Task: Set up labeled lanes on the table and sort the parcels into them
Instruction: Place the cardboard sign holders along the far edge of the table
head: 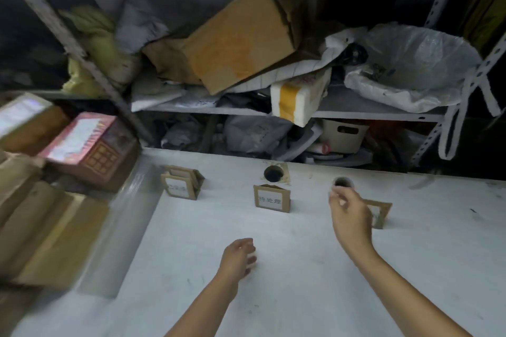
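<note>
Judging by the layout, finishing the lane markers.

Right hand (350, 216): raised over the white table (301, 295), fingers loosely curled, thumb and forefinger close together, nothing visibly held. Left hand (239, 256): nearer the body, relaxed and empty.

Third label stand (382, 213): just beyond the right hand, partly hidden behind it, face unreadable. Middle label stand (272, 198): ahead, between the two hands. First label stand (180, 185): well out past the left hand. Parcels (82, 145): stacked far off to the left of the left hand, none in a lane yet.

Square the third stand to match the other two, printed side toward the body, level with the row. Keep wide gaps between stands for parcels. Press down lightly; folded card probably tips easily.
</note>
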